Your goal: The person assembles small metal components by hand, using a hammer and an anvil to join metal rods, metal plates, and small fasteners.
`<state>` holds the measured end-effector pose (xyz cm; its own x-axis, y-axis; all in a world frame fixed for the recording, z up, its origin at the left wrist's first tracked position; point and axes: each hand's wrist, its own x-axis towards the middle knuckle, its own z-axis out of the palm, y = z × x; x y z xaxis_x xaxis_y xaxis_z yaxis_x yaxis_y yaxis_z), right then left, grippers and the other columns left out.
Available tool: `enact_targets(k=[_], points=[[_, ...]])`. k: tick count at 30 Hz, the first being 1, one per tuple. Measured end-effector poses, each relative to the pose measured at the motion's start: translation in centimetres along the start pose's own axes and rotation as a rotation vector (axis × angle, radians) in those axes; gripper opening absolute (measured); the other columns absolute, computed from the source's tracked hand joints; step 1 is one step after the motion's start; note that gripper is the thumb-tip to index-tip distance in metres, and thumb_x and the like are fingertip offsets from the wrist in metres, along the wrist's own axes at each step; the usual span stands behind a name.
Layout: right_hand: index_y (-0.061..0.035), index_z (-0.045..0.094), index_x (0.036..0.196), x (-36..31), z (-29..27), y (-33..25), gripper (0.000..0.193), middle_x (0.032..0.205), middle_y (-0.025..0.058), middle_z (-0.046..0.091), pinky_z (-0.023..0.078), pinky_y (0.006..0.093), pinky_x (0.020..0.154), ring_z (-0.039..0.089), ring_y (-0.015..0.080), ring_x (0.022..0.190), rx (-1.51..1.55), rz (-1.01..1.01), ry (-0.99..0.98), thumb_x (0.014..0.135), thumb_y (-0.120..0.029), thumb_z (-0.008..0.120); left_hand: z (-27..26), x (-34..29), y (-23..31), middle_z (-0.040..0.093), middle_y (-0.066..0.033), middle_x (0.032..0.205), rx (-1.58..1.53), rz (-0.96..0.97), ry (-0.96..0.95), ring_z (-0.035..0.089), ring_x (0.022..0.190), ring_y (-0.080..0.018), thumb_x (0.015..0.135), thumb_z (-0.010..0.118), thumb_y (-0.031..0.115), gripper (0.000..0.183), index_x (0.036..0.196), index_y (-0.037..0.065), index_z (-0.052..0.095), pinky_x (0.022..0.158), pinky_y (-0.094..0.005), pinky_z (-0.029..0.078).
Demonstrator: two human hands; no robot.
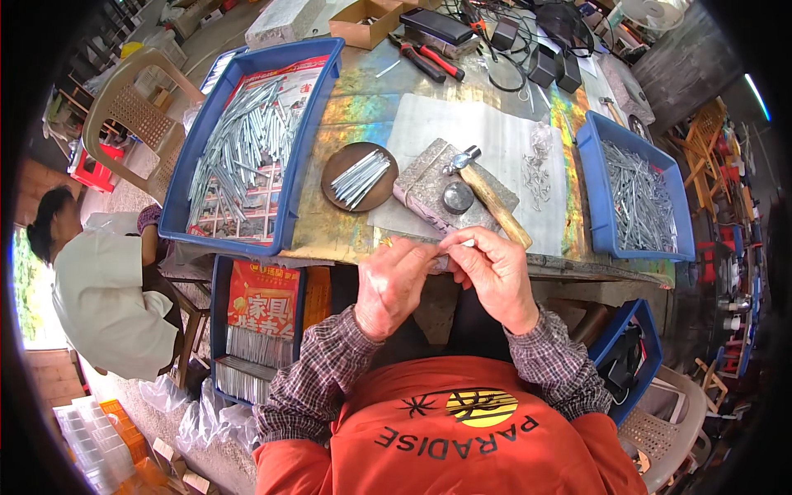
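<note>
My left hand (389,285) and my right hand (495,271) meet at the table's near edge, fingertips pinched close together. Whatever lies between them is too small or too hidden to make out. Just beyond them is a stone block (421,186), bearing a hammer (495,198) with a wooden handle and a round dark metal piece (458,197). To its left, a round brown dish (337,157) carries a bundle of thin silvery metal rods (360,179). Small bent metal pieces (537,169) lie on the white sheet (487,124) to the right of the block.
Blue trays of metal rods stand at the left (305,132) and right (590,177) of the table. Red-handled pliers (429,59), cables and black adapters (554,68) lie at the back. Another person (115,289) sits at far left, near a plastic chair (136,115).
</note>
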<state>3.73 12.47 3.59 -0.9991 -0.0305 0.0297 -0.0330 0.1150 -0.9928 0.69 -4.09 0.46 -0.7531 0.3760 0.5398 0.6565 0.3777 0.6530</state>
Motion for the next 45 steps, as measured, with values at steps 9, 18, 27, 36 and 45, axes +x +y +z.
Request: enact_targets(k=[9,18,27,36,45], points=[[0.0018,0.062,0.102,-1.0,-1.2,1.4,0.016,0.076,0.0024,0.059,0.045,0.0204,0.056,0.055,0.0057,0.063,-0.144,-0.07,0.064,0.087,-0.004,0.063,-2.6,1.2,-7.5,0.063,-0.0141,0.078,0.406,-0.204,0.113,0.062,0.074,-0.0322,0.077,0.066,0.003,0.011,0.088,0.002,0.063,0.065,-0.0387,0.048],[0.003,0.063,0.096,-1.2,-1.4,2.1,0.012,0.081,0.0101,0.063,0.049,0.0254,0.062,0.064,0.0138,0.071,-0.283,-0.096,0.012,0.085,-0.003,0.064,-0.2,2.3,-8.2,0.054,-0.0129,0.075,0.623,-0.172,0.002,0.059,0.073,-0.0349,0.077,0.057,0.005,0.005,0.073,0.005,0.054,0.061,-0.0443,0.047],[0.0034,0.063,0.091,-1.7,-1.5,1.7,0.007,0.077,0.0084,0.063,0.046,0.0245,0.057,0.059,0.0127,0.063,-0.316,-0.063,0.015,0.084,0.001,0.063,-1.6,2.0,-8.0,0.052,-0.0126,0.077,0.566,-0.119,0.087,0.06,0.07,-0.0325,0.074,0.055,0.0,0.009,0.079,0.007,0.051,0.056,-0.0432,0.049],[0.003,0.064,0.093,-1.5,-2.3,1.9,0.009,0.076,0.0064,0.062,0.044,0.0226,0.056,0.056,0.0096,0.062,-0.371,-0.073,0.032,0.085,0.001,0.063,-14.9,2.0,-12.4,0.065,-0.0126,0.078,0.879,-0.381,0.118,0.065,0.068,-0.0318,0.084,0.058,0.014,0.01,0.083,0.011,0.068,0.059,-0.043,0.049],[0.0027,0.063,0.093,-1.2,-1.5,1.7,0.009,0.076,0.0076,0.062,0.044,0.0234,0.056,0.057,0.0117,0.063,-0.394,-0.069,0.006,0.084,0.001,0.063,-21.4,2.1,-19.3,0.068,-0.0191,0.089,0.956,-0.903,-0.259,0.066,0.087,-0.0363,0.072,0.069,0.021,0.021,0.089,0.008,0.071,0.077,-0.0428,0.052]])
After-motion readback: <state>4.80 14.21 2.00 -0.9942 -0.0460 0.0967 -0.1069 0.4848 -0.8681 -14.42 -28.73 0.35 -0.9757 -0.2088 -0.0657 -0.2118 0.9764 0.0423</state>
